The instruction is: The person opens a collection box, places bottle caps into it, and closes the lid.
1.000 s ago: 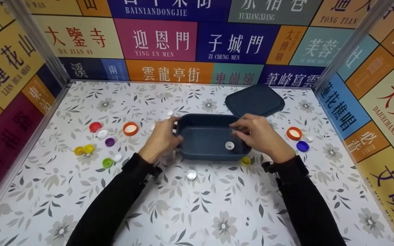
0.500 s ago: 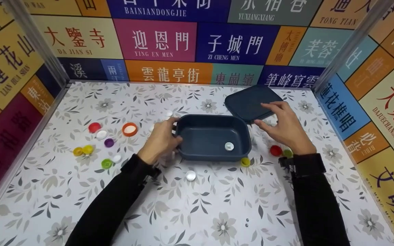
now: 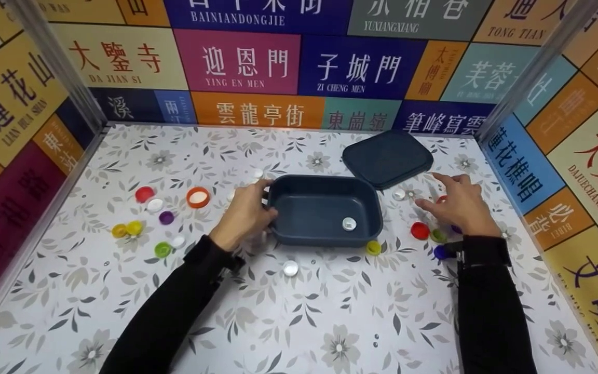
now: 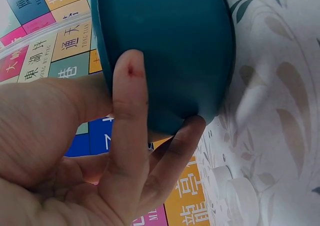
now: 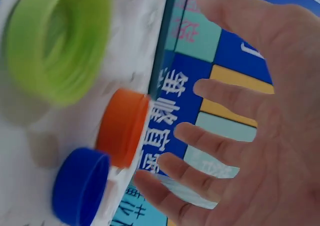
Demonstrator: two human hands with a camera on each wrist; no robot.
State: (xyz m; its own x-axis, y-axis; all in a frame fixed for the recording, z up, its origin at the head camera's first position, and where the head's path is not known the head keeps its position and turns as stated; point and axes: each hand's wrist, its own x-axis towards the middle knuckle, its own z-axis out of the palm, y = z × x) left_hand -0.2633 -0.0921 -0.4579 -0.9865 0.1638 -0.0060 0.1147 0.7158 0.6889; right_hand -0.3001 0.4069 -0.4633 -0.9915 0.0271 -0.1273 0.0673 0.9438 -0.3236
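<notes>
My left hand (image 3: 243, 212) grips the left end of a dark blue rectangular lunch box (image 3: 325, 240) in the head view. In the left wrist view its fingers lie against the box's outer wall (image 4: 170, 51). One white bottle cap (image 3: 349, 224) lies inside the box, towards the front right. My right hand (image 3: 460, 205) hovers to the right of the box, thumb and fingers spread, with nothing held. Near it on the table are a white cap (image 3: 398, 194), a red cap (image 3: 419, 230), a green cap (image 5: 57, 43), an orange cap (image 5: 122, 127) and a blue cap (image 5: 81, 186).
The dark blue lid (image 3: 387, 158) lies flat behind the box. Several coloured caps, among them an orange one (image 3: 198, 197) and a purple one (image 3: 166, 217), are scattered at the left. A yellow cap (image 3: 374, 248) and a white cap (image 3: 290, 268) sit in front of the box.
My right hand has moved from above the box's right side outward to the right, over the caps there. The left hand and box have stayed in place.
</notes>
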